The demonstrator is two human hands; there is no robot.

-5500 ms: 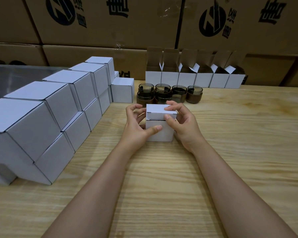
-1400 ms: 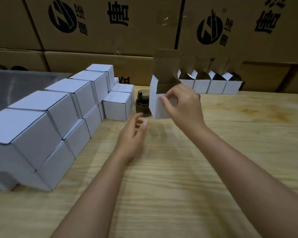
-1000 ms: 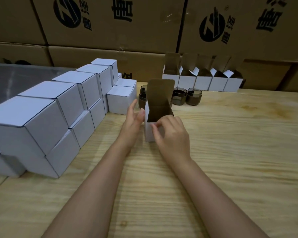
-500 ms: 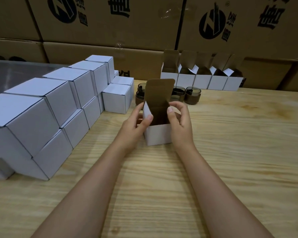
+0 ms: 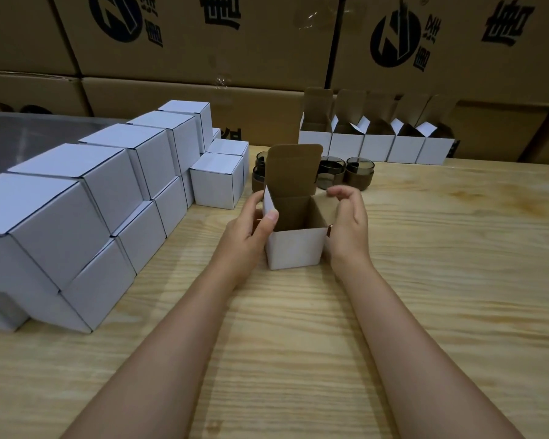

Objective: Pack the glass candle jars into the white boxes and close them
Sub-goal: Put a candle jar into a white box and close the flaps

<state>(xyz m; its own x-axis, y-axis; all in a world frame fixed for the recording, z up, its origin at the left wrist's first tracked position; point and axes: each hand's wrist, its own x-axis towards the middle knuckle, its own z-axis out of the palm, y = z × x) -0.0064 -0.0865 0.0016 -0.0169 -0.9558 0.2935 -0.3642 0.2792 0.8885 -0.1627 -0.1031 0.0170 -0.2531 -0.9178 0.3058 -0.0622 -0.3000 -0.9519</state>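
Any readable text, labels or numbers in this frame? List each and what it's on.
Brown cartons: round black logo and large Chinese characters, cropped at the frame edge; not reliably readable.
Lower carton: black print, mostly hidden behind white boxes; unreadable.
No print visible on the white boxes or candle jars.

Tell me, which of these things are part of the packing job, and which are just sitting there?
Part of the job:
- open white box, gripped by the left hand, with the right hand beside it
- glass candle jars
- row of open boxes
- stacked closed boxes

Just lying about:
- big brown cartons
- grey metal surface
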